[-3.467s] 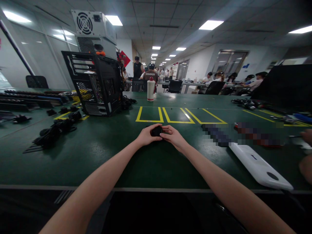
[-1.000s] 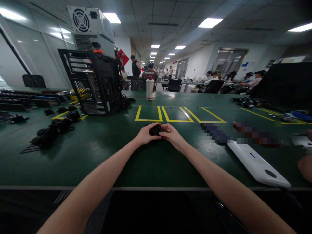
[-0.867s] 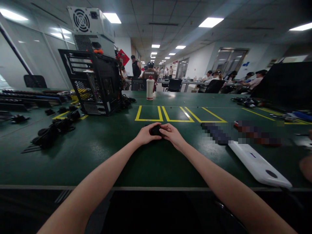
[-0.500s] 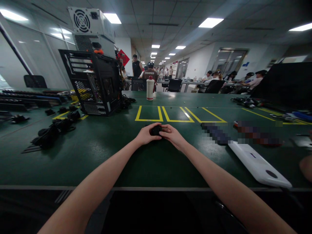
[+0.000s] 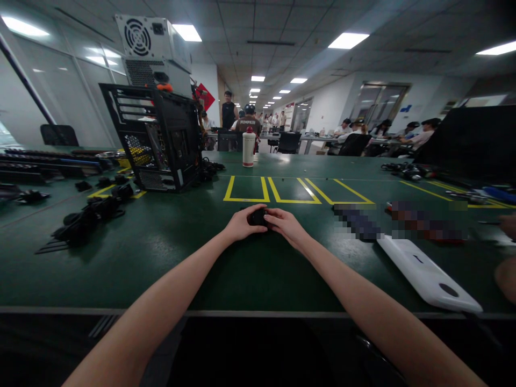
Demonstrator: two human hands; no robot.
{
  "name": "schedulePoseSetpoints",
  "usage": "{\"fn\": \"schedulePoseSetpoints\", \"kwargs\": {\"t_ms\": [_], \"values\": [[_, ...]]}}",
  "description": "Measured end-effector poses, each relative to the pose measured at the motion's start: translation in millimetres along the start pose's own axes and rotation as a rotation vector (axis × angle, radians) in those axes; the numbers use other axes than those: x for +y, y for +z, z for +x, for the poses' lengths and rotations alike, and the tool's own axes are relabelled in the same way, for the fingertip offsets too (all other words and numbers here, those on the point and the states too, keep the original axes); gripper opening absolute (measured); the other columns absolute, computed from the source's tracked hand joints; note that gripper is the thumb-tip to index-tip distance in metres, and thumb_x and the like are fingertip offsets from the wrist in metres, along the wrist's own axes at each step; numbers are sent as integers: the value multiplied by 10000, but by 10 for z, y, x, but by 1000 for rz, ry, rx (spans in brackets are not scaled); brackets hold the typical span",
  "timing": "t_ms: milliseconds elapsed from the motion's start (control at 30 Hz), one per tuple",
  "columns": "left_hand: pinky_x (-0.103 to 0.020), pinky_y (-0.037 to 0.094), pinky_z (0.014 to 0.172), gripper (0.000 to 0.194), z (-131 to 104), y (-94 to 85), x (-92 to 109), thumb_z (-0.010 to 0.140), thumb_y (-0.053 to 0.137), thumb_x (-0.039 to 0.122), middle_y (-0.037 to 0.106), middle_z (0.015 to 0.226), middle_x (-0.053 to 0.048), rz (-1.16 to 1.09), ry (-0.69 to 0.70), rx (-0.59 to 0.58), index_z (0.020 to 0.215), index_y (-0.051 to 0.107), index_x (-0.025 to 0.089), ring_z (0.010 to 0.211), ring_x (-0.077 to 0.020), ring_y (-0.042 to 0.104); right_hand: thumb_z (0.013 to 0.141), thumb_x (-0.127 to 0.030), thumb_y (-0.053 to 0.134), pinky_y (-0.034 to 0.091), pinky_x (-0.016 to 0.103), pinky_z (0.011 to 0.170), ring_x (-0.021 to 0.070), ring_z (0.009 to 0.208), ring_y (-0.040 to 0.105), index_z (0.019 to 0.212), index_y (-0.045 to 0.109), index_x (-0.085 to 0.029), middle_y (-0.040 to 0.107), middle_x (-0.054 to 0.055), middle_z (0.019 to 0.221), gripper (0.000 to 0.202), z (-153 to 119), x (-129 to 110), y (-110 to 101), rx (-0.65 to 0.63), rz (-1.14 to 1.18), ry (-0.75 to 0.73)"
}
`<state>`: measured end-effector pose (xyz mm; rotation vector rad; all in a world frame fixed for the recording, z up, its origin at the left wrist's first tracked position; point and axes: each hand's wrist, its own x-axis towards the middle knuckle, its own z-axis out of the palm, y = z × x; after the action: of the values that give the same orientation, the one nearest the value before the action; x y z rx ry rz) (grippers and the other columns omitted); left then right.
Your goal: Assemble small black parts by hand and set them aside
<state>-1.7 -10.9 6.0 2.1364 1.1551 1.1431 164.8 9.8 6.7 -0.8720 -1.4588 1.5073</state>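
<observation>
Between my hands, low over the green table, is a small black object with a rounded outline; its exact kind is too dark to make out. My left hand curls round its left side, fingers over the far top and thumb along the near side. From the right, my right hand has its fingertips against the same object. Just beyond my hands, yellow tape outlines mark the tabletop.
An open black computer case with power supplies on top stands at left. Black cable bundles lie nearer. A white-and-red bottle stands behind. At right are a white device and blurred-out items; another person's hand shows at the edge.
My hands keep almost the same place and hold on the black object. At the right edge, more of another person's hand has come into view.
</observation>
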Motion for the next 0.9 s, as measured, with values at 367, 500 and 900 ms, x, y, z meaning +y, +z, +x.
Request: {"fn": "schedulePoseSetpoints", "kwargs": {"t_ms": [367, 500, 900], "values": [[-377, 373, 936, 642, 7, 2, -1, 589, 690, 304, 538, 1171, -45, 4, 8, 7, 1181, 451, 241, 1070, -214, 500, 637, -328, 628, 449, 314, 748, 150, 883, 529, 849, 542, -224, 568, 6, 885, 251, -16, 16, 7, 28, -41, -41], [-368, 365, 947, 649, 5, 2, -23, 590, 690, 307, 527, 1187, -47, 14, 19, 3, 1186, 444, 241, 1084, -209, 490, 637, -291, 638, 440, 339, 790, 166, 925, 528, 933, 550, -222, 564, 34, 978, 316, 0, 1, 4, 13, 1, 0], [-377, 349, 961, 642, 7, -11, 13, 588, 690, 313, 530, 1187, -43, 14, 10, 4, 1180, 454, 237, 1094, -215, 485, 612, -299, 654, 435, 344, 788, 149, 874, 547, 859, 532, -229, 579, 8, 892, 284, -40, -4, -3, -17, -4, -18]]}}
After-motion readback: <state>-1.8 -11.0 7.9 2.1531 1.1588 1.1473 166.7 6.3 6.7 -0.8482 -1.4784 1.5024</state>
